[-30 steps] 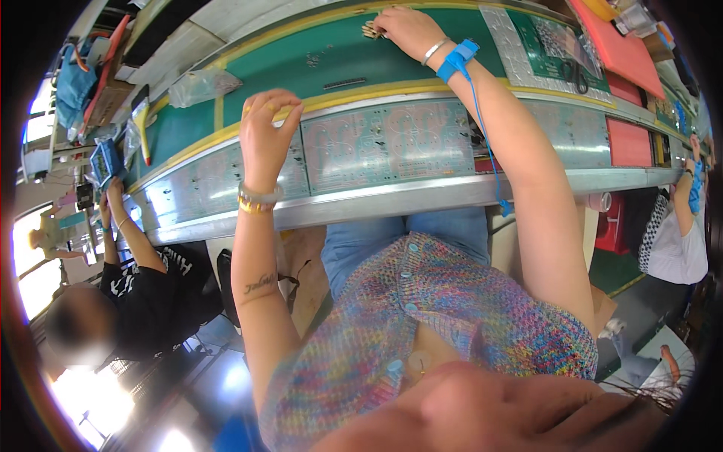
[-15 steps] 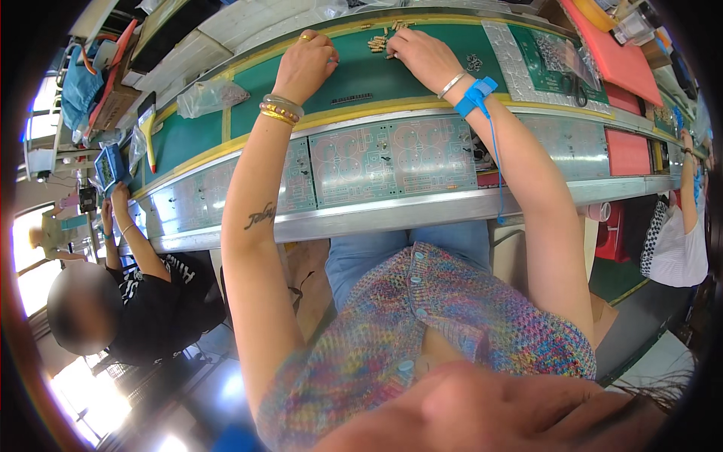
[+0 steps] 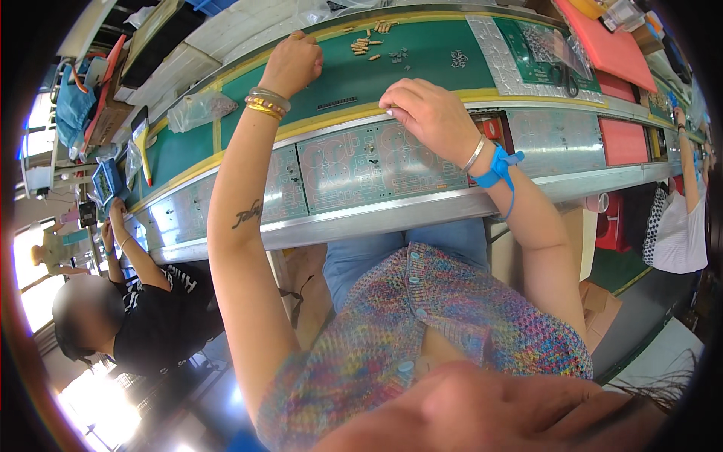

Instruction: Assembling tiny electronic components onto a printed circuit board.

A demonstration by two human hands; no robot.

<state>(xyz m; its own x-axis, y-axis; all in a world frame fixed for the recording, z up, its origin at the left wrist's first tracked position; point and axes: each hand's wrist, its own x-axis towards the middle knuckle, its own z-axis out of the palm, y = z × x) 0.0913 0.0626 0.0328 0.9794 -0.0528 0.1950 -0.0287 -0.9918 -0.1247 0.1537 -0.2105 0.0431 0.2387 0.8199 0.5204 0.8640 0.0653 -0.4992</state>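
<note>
Circuit board [image 3: 380, 169], grey-green and printed with pale circles, lies flat in the metal channel along the near edge of the table [image 3: 422, 53], just below the yellow stripe. The right hand [image 3: 425, 113] rests at the board's upper right corner, at about 1 o'clock from its middle, with fingers curled down onto the yellow edge; whether anything is pinched under the fingertips cannot be told. A silver bangle and a blue wrist strap [image 3: 498, 164] sit on that wrist, with a thin blue cord hanging from the strap.

The left hand [image 3: 294, 62] is up at 11 o'clock from the board, on the green mat, closed in a loose fist with the knuckles up; what it may hold is hidden. Gold and silver bangles [image 3: 265, 102] ring its wrist. Just to the right of this fist, at 12 o'clock from the board, a scatter of small tan components [image 3: 369, 41] lies on the green surface, and a little further right are small clusters of dark metal parts [image 3: 457, 56].

A second circuit board [image 3: 282, 196] lies to the left in the same channel, touching the first. At 2 o'clock a green board [image 3: 538, 53] lies on a silvery sheet, with red trays [image 3: 602, 49] beyond. At 10 o'clock lies a clear plastic bag [image 3: 197, 109]. At 8 o'clock a co-worker in a black shirt [image 3: 162, 316] sits at the same table.
</note>
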